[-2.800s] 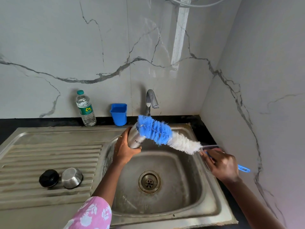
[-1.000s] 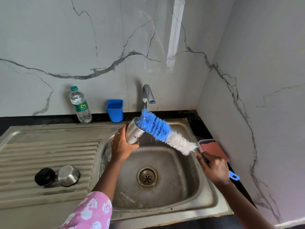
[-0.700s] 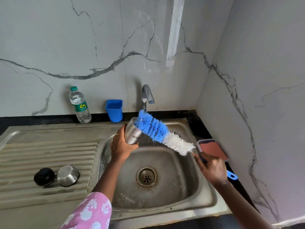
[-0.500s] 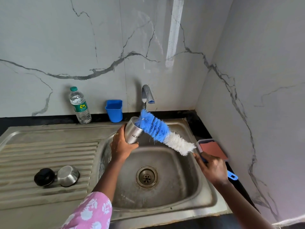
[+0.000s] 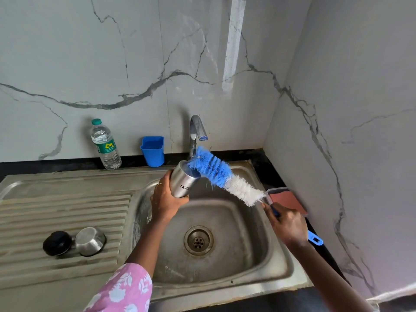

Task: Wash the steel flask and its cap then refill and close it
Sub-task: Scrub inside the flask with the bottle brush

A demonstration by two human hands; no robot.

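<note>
The steel flask (image 5: 185, 183) is a plain brushed-metal cylinder with dark lettering on its side; it is uncapped and tilted, mouth up and to the right, gripped by the left hand (image 5: 166, 199) above the sink basin (image 5: 236, 262); the blue bristles of a brush (image 5: 216, 171) lie at its mouth; its black cap (image 5: 57, 242) rests on the ribbed drainboard (image 5: 67, 210), just beside a small steel cup (image 5: 90, 240).

Steel flask (image 5: 184, 184): dark print on side, upside down to cam. As seen it starts "NO"; rest blurred, can't read for sure. Water bottle (image 5: 105, 147) by back wall: green label w/ yellow-white logo, txt too small to read.
</note>
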